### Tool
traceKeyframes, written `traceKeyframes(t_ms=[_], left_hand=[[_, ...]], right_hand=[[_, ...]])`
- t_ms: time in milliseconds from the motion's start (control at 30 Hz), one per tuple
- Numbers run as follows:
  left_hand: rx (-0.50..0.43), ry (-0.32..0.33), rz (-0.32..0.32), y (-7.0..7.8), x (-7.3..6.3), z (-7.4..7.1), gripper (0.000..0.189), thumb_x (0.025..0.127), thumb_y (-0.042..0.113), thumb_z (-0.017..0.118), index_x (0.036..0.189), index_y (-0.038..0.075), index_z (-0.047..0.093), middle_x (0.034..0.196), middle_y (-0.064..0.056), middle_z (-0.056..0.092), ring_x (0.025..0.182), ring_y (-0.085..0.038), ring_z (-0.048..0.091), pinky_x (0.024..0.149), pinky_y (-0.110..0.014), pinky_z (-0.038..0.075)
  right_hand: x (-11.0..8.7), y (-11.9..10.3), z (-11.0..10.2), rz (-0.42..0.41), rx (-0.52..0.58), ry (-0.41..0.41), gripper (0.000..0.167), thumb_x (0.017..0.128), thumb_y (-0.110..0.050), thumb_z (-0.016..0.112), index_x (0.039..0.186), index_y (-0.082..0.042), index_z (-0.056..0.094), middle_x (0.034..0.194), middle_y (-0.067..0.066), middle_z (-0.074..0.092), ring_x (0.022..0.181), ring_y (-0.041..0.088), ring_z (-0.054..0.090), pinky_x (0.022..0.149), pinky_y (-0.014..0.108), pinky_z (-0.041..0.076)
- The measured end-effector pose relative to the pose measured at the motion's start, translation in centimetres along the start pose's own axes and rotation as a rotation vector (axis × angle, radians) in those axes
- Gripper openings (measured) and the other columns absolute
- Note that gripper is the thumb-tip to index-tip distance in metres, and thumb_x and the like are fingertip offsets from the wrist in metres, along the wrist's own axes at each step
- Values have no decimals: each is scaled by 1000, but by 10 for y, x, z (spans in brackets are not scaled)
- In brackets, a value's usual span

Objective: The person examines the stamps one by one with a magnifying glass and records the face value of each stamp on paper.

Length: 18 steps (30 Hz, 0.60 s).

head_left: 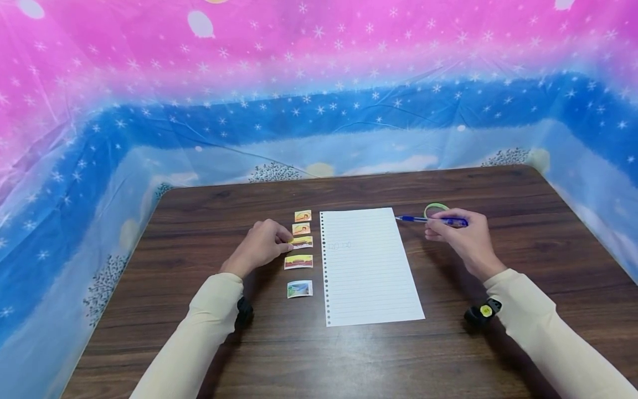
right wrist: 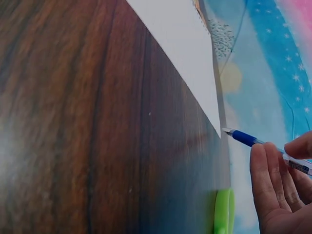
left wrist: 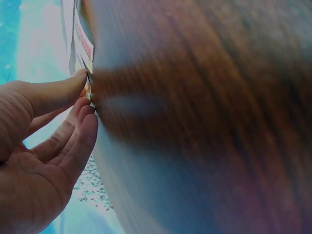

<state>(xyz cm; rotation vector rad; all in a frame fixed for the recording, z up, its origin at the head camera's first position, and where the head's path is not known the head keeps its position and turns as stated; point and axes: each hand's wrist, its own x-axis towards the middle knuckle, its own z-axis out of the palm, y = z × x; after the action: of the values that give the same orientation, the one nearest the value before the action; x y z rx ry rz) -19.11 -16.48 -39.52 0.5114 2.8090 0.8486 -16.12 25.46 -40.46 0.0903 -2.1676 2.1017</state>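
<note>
My left hand (head_left: 261, 244) is at the left of a column of postage stamps, thumb and fingertips pinching the left end of a yellow-and-red stamp (head_left: 304, 242). In the left wrist view the thumb (left wrist: 61, 92) meets the fingers at the stamp's edge. A ballpoint pen (head_left: 451, 222) with a blue grip lies between the thumb and fingers of my right hand (head_left: 463, 233), held above the table. Its tip points left toward the top right corner of a lined, hole-punched sheet (head_left: 369, 277). Faint marks show near the sheet's left side.
Above the pinched stamp are two orange stamps (head_left: 302, 229); below it lie another yellow-and-red stamp (head_left: 298, 261) and a blue-green one (head_left: 300, 288). A green tape roll (right wrist: 224, 212) sits by the right hand. Patterned cloth (head_left: 319, 111) hangs around the wooden table (head_left: 369, 363).
</note>
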Motion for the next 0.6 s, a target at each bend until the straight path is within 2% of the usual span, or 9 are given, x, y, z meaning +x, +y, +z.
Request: traceKeyframes(t_ms=[167, 400, 600], left_hand=[[14, -8, -10, 2, 1, -1, 18, 94, 7, 73, 110, 2, 78, 106, -12, 75, 97, -24, 70, 85, -44, 56], [24, -12, -23, 4, -1, 0, 18, 93, 6, 73, 110, 2, 78, 107, -12, 75, 98, -25, 69, 86, -45, 56], [28, -12, -32, 3, 1, 0, 18, 94, 7, 73, 111, 3, 79, 108, -12, 75, 99, -26, 69, 88, -46, 56]], right_hand=[[-3, 2, -4, 13, -32, 16, 41, 90, -7, 77, 114, 23, 60, 102, 10, 68, 79, 24, 76, 77, 36, 58], [-8, 4, -6, 21, -27, 46, 43, 91, -6, 76, 115, 25, 59, 95, 9, 71, 79, 24, 76, 76, 35, 57], [-11, 6, -10, 18, -197, 72, 37, 92, -11, 76, 112, 19, 67, 86, 6, 76, 73, 20, 76, 73, 28, 59]])
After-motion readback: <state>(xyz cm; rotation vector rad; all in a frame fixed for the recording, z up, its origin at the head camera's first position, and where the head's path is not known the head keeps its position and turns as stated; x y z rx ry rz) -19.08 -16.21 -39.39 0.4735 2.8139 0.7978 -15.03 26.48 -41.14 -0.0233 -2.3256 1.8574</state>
